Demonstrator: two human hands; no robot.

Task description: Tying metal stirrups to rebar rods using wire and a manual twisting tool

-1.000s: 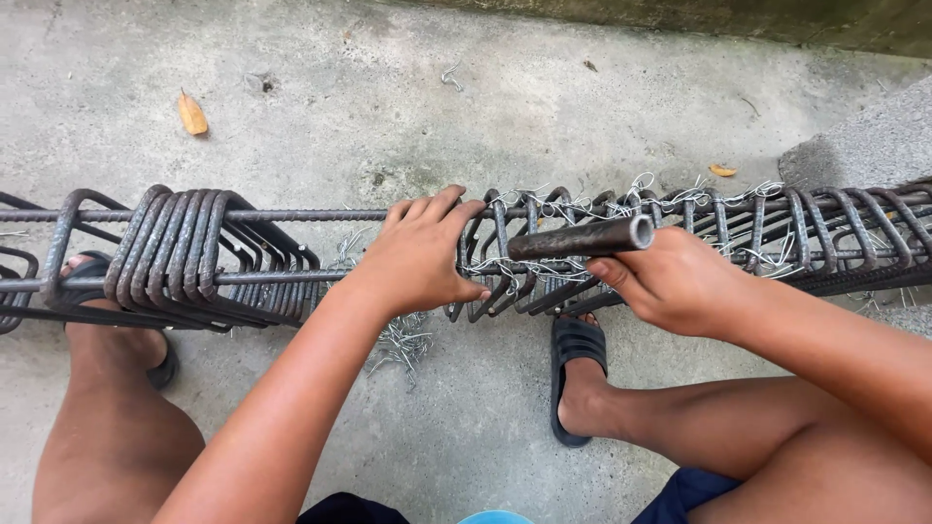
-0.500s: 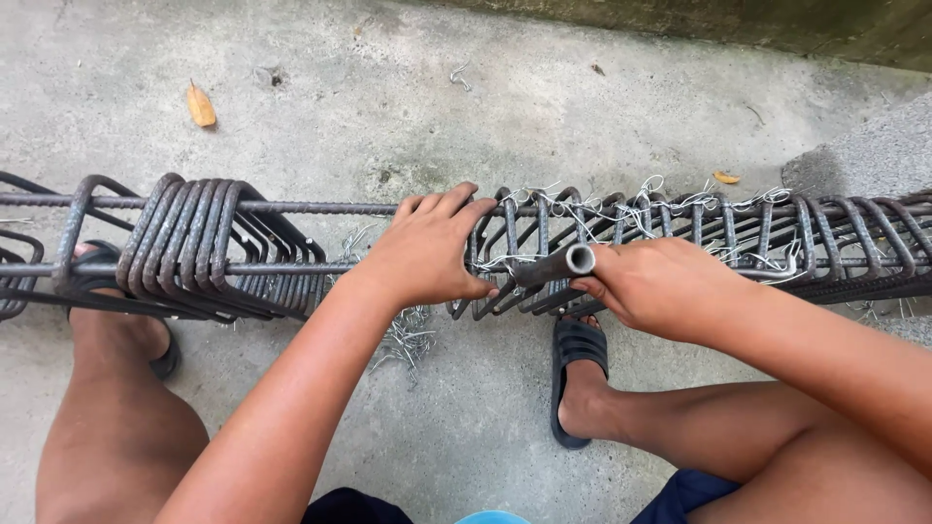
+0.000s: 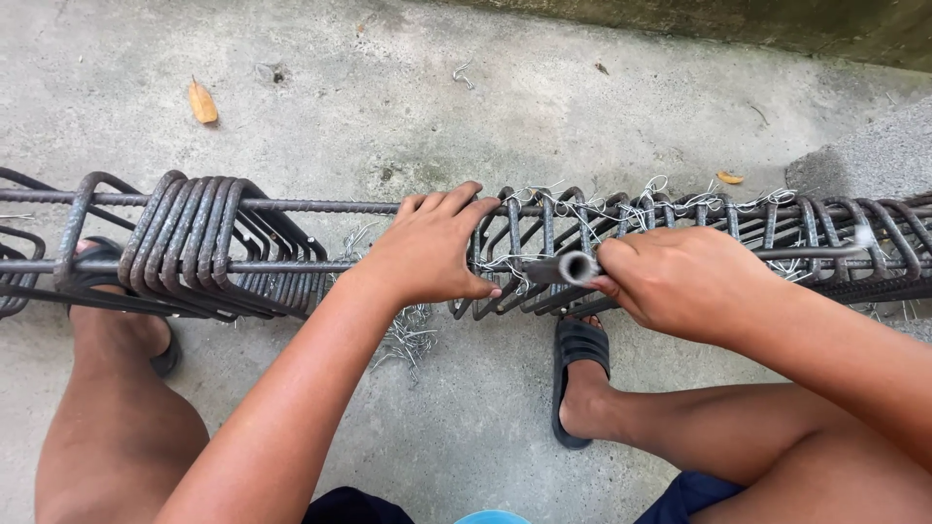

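Rebar cage [image 3: 291, 238] runs L to R across the whole view, lying on a concrete floor [image 3: 544, 107]; both ends go out of frame. Open floor behind it up to a wall base [image 3: 738, 24] along the top edge. That strip holds only a dry leaf [image 3: 202, 101], a smaller leaf [image 3: 729, 178] near the cage on the R, and a stray wire bit [image 3: 462, 72]. Near side is tight: the person's knees and shins fill it, w/ a black sandal [image 3: 577, 374] just under the cage at centre and another sandal [image 3: 116, 291] under it on the L.

A bunch of loose stirrups [image 3: 199, 247] sits packed together on the L part of the bars. R of centre the stirrups are spaced out and fixed w/ tie wire [image 3: 641, 202], ends sticking up. A pile of cut wire pieces [image 3: 403, 330] lies on the floor below the cage, just under the L wrist.

Left hand [image 3: 427, 247]: fingers curled over the top long bar and a stirrup at the cage's middle, thumb stretched R along the near bar, tip touching it. Closed grip on the steel.

Right hand [image 3: 680, 281]: closed fist round a metal tube tool [image 3: 565, 268], whose open round end pokes out L toward the left thumb, just beside it. Tool lies along the near bar, touching the tied stirrups. Its far end looks blurred past the knuckles, can't tell the shape.
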